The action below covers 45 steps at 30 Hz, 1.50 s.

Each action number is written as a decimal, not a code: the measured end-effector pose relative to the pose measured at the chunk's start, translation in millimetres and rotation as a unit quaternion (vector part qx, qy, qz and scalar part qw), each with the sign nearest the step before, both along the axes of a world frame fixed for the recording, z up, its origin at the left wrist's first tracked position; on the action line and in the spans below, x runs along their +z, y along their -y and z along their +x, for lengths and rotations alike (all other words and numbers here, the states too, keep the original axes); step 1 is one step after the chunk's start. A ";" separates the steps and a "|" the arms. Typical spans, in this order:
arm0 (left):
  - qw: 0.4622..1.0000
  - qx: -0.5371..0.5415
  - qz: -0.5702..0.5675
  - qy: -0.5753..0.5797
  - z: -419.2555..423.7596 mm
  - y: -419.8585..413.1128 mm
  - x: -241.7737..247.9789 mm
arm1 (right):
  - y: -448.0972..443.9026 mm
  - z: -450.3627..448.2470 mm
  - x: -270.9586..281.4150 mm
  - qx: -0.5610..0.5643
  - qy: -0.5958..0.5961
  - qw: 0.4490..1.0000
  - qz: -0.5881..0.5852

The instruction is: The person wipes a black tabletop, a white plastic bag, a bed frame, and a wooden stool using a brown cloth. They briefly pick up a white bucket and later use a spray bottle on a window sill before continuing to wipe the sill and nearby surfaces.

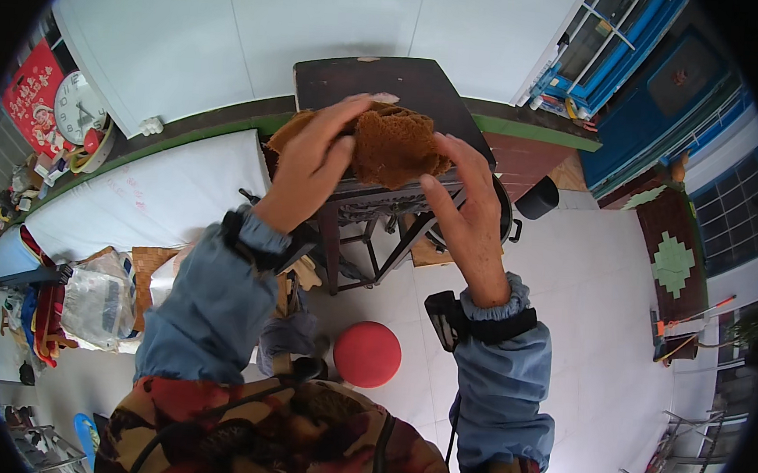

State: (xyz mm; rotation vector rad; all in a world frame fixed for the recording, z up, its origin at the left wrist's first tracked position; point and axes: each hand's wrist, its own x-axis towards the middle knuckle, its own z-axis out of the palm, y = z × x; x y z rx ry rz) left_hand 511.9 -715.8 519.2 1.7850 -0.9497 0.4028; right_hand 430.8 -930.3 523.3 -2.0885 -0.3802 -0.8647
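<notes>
A brown, rough fibrous piece of material (395, 145) lies at the front edge of a dark wooden table (390, 79), with more of it reaching left behind my left hand. My left hand (315, 159) rests over its left part, fingers pointing up and to the right, fingertips near its upper edge. At its right edge is my right hand (467, 200), thumb and fingers spread apart, with fingertips close to or touching the material. Whether either hand grips it cannot be told; the left palm's underside is hidden.
A red round stool (367, 354) stands on the tiled floor below the table. To the right are a black bin (538, 198) and a dark pot (502, 212) partly behind my right hand. A white-covered surface (151, 187) and a plastic bag (99, 296) lie at left.
</notes>
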 end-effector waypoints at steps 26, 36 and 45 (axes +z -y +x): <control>0.986 0.116 -0.069 -0.096 -1.3 -4.4 -44.5 | -18.8 85.6 -26.0 0.089 -0.018 0.985 -0.144; 0.981 0.163 -0.050 -0.094 -2.0 13.8 -58.8 | 163.8 118.8 -25.9 0.007 -0.112 0.985 -0.131; 0.977 0.178 -0.088 -0.073 -0.1 18.8 -69.9 | 69.3 194.4 -37.5 0.098 0.192 0.857 -0.468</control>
